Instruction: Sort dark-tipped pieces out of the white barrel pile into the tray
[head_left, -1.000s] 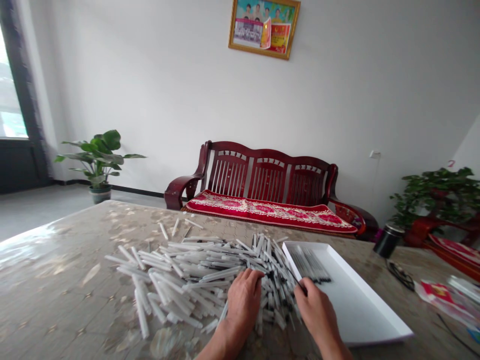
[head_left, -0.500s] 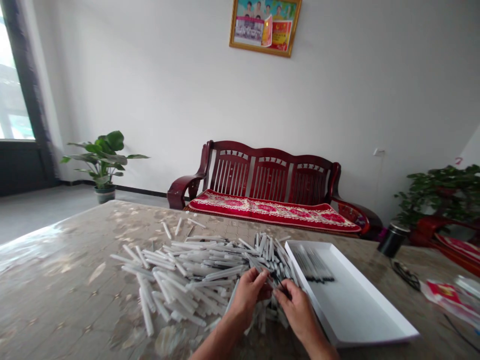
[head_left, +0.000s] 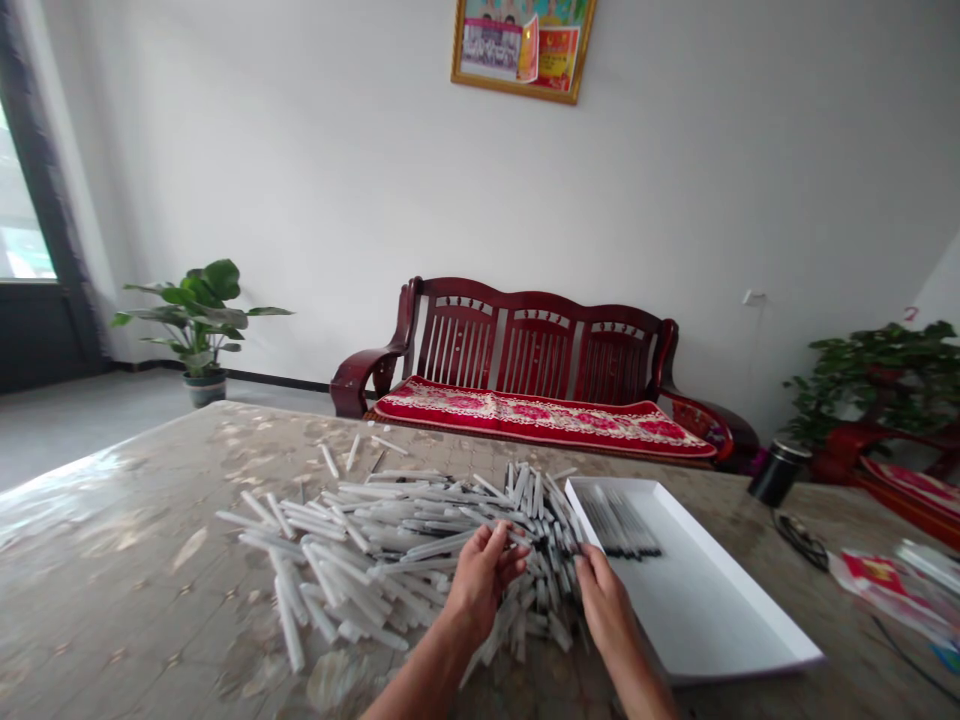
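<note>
A large heap of translucent white tubes [head_left: 367,550], shaped like pen barrels, lies on the table. Shorter pieces with dark parts [head_left: 551,590] lie on its right side. Over the heap, my left hand [head_left: 484,575] is closed, thumb against the fingers, at a pale piece too small to name. My right hand [head_left: 606,598] is beside the box's left wall, its thumb and forefinger pinched on a small dark piece whose kind I cannot make out. Inside the shallow white box [head_left: 720,600], a row of slim clear pens with black ends [head_left: 619,525] lies at the far left.
The patterned table [head_left: 120,560] extends to the left. Right of the box are a black canister [head_left: 780,475], a dark cable [head_left: 801,540] and a red-and-clear plastic packet [head_left: 881,580]. A wooden bench [head_left: 536,340] stands behind the table.
My hands were close together over the heap and are now apart: the right has shifted towards the box wall, the left slightly up and left. The view has tilted a little.
</note>
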